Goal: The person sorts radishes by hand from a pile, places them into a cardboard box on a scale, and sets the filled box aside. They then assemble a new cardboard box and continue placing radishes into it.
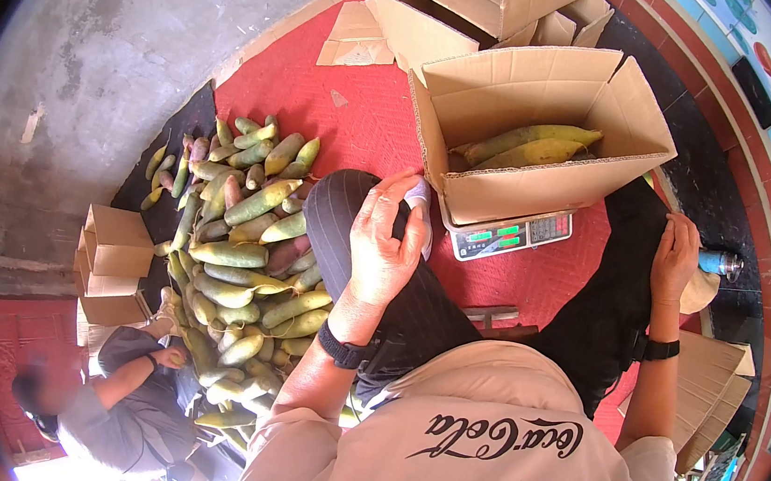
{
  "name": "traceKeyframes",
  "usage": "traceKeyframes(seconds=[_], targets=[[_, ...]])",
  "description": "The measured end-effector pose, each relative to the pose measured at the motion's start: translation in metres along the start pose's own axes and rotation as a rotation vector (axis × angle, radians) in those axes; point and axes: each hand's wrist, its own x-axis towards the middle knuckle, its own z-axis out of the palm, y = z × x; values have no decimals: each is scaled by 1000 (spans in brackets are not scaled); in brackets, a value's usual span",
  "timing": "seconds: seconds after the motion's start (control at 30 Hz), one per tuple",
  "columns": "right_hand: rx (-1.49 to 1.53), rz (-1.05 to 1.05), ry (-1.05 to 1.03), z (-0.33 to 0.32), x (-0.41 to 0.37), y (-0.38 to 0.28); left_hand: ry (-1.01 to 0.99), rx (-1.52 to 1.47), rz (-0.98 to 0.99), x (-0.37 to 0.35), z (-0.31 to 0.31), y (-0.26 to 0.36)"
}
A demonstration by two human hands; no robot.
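Observation:
My left hand rests palm up on my bent knee, its fingers apart and nothing in it. On the other knee lies my right hand, its fingers loosely extended and holding nothing. Between my knees, an open cardboard box stands on a digital scale with a lit green display. Long green radishes lie inside the box; its near wall hides part of them. A large pile of similar radishes covers the floor beside my left knee.
Another person sits by the pile at the lower left, one hand near the radishes. Cardboard boxes stand behind that person. More boxes are at the top. A blue bottle lies beyond my right hand.

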Motion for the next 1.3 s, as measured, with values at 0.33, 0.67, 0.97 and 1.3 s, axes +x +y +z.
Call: traceKeyframes(seconds=[0.33, 0.67, 0.97, 1.3], targets=[[6, -2, -16, 0, 0, 0, 241, -159, -99, 7, -40, -4], [-21, 2, -113, 7, -1, 11, 394, -94, -713, -82, -107, -145], [-86, -54, -163, 11, 0, 19, -422, 421, -782, -248, -64, -254], [-163, -28, -156, 11, 2, 12, -816, 550, -1029, -342, -5, -255]])
